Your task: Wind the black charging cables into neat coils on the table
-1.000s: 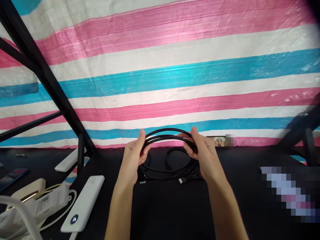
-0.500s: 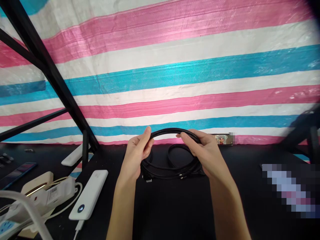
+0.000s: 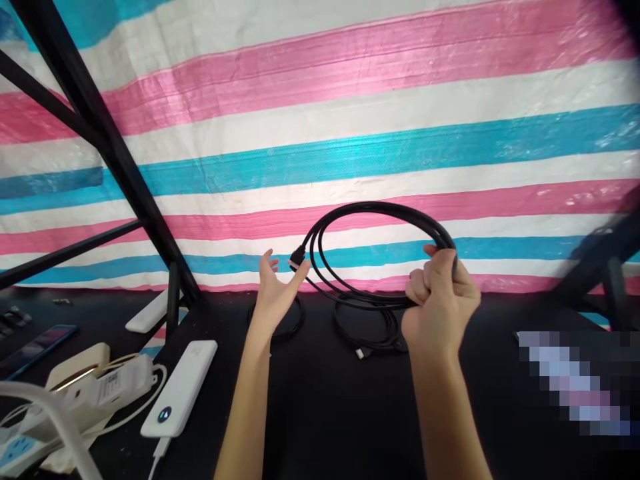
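Note:
A coiled black cable point(image 3: 380, 208) hangs in the air above the black table. My right hand point(image 3: 440, 293) is closed round the right side of its loops. The cable's end plug point(image 3: 298, 257) dangles at the left side of the coil, by my left thumb. My left hand point(image 3: 275, 293) is open with fingers apart and holds nothing. Behind my hands, a second coiled black cable point(image 3: 345, 330) lies on the table, its light-tipped USB plug point(image 3: 361, 353) toward me. Another black cable loop point(image 3: 299, 323) lies partly hidden behind my left wrist.
A white power bank point(image 3: 183, 387) with a plugged-in cord lies to the left. Beyond it are a power strip point(image 3: 113, 390), a phone point(image 3: 37, 350) and a white box-like object point(image 3: 153, 310). Black frame bars point(image 3: 120, 160) rise at left; a striped sheet point(image 3: 350, 153) hangs behind the table point(image 3: 345, 420).
The coil has been lifted and moved right in my right hand. My left hand has let go of it and opened. The other coils on the table have come into clearer view.

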`<state>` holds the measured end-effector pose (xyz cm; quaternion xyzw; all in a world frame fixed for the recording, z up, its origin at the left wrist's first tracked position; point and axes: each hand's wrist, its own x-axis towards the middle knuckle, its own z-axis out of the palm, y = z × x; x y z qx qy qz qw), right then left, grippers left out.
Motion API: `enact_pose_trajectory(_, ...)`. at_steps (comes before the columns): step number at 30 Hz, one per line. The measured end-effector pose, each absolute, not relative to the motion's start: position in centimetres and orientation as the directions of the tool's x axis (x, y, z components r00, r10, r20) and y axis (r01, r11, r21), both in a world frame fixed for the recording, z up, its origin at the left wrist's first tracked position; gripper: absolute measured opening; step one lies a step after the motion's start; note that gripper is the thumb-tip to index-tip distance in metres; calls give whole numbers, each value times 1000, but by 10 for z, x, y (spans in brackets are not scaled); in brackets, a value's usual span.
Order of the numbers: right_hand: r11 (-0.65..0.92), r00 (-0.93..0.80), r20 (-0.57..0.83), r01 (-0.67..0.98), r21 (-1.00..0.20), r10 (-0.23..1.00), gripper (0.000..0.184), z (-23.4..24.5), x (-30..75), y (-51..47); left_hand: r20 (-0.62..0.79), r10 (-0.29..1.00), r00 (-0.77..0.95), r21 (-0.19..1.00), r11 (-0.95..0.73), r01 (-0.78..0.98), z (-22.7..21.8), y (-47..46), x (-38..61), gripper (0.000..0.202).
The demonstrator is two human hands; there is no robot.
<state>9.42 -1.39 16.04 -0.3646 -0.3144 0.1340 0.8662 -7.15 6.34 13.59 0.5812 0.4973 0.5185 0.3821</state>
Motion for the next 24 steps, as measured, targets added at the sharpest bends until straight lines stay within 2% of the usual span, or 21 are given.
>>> enact_pose_trajectory(3,720,771,448,-19,-694,452,32,160,90,-13,47,996,71,996,-52,71,134,61,-60,96)
enact_pose_trajectory(5,725,756,450,-47,-687,476,34,159,89,-11,10,985,172,998,-1,-57,134,56,-51,91)
enact_pose_trajectory(9,704,701,436,-134,-698,565,38,157,91,-6,159,939,303,952,-64,-300,139,47,-43,58)
enact_pose_trajectory(13,606,602,387,-209,-767,698,38,155,93,-1,239,926,293,941,-146,-306,143,43,-48,39)
enact_pose_trajectory(17,510,499,322,-305,-804,805,37,154,95,1,281,919,278,919,-174,-354,146,40,-52,32)
enact_pose_trajectory(20,465,426,307,-337,-819,851,37,153,96,1,262,904,339,879,-78,-471,149,42,-55,30)
enact_pose_trajectory(24,435,341,345,-236,-869,874,37,147,100,6,218,815,537,812,154,-563,149,51,-67,35)
